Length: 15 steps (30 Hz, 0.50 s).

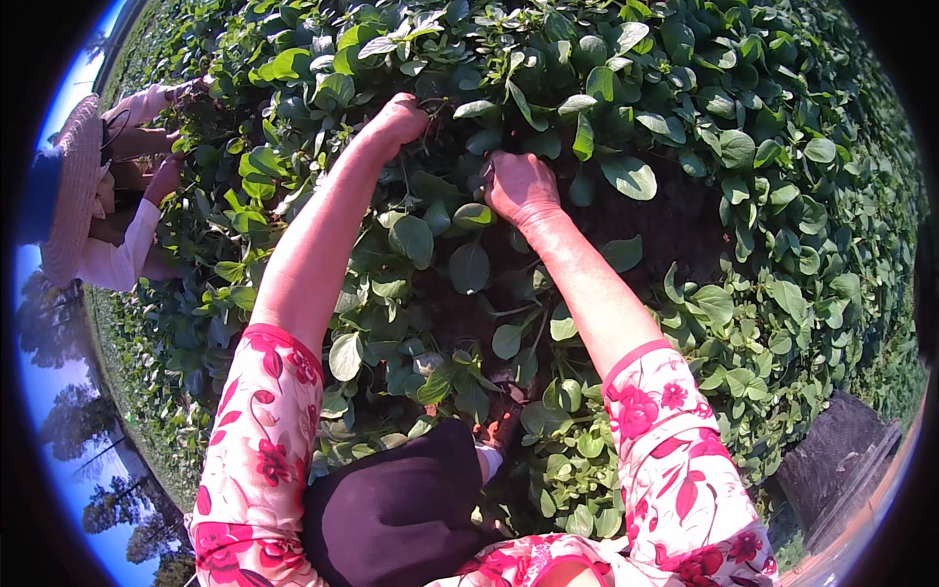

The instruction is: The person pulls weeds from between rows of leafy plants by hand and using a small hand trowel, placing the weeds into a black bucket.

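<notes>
My left hand is curled closed among the leaves, with thin weed-like stems coming out at its fingers. To its right and slightly closer to me, my right hand is bent into a fist low in the foliage. A small greyish edge shows by its thumb side; whether that is a held thing is unclear. Broad-leaved green plants surround both hands, and some leaves hide the fingertips. Between my forearms, more oval leaves stand over dark, shaded soil.
At the left, another person in a straw hat reaches into the same crop. My dark-clothed knee and a shoe are below. A dark container-like object lies at the lower right. Trees stand beyond the field.
</notes>
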Tool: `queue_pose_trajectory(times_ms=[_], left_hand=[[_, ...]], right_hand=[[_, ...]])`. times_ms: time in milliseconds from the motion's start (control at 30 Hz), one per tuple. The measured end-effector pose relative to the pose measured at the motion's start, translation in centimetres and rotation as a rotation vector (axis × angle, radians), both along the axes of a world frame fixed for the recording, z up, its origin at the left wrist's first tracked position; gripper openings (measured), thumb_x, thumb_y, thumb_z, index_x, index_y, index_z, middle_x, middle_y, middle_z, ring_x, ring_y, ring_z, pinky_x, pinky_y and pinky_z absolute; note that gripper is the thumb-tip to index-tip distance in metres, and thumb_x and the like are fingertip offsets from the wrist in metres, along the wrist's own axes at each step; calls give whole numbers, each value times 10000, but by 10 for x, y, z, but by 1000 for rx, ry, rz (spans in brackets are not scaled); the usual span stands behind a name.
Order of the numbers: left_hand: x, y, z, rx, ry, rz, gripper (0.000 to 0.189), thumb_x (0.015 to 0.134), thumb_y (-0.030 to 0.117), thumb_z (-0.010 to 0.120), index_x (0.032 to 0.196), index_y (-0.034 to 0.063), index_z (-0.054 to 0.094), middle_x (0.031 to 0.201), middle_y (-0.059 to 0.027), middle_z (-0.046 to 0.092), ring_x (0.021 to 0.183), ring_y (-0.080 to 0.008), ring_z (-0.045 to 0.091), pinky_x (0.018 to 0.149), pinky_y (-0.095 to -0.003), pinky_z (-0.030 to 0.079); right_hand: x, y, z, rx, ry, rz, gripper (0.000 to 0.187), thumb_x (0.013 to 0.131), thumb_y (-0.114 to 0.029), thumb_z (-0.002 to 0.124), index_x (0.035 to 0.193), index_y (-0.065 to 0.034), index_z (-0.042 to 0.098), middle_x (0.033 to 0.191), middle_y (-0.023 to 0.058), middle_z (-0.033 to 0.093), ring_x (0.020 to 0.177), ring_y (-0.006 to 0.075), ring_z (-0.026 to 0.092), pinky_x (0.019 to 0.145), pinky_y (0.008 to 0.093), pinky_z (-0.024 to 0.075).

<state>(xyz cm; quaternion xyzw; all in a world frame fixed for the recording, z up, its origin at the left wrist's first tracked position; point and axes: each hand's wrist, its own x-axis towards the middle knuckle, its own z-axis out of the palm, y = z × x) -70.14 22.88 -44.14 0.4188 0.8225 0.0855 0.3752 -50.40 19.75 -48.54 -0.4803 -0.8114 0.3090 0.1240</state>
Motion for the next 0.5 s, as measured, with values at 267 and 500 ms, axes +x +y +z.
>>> queue_pose_trajectory(times_ms=[267,500], left_hand=[[-32,-6,3,167,-196,201,161,856,156,545,901,21,620,631,-61,574,483,-142,536,412,-303,404],[-29,-1,-15,28,190,-175,332,692,223,669,902,-35,658,893,-232,655,873,-326,647,749,-387,510]], right_hand=[[25,-11,57,-64,-3,-65,130,733,-106,610,839,-115,683,788,121,674,775,304,657,726,394,534],[27,-15,85,-155,-61,15,166,727,-98,599,861,-119,696,820,139,670,795,322,648,741,395,529]])
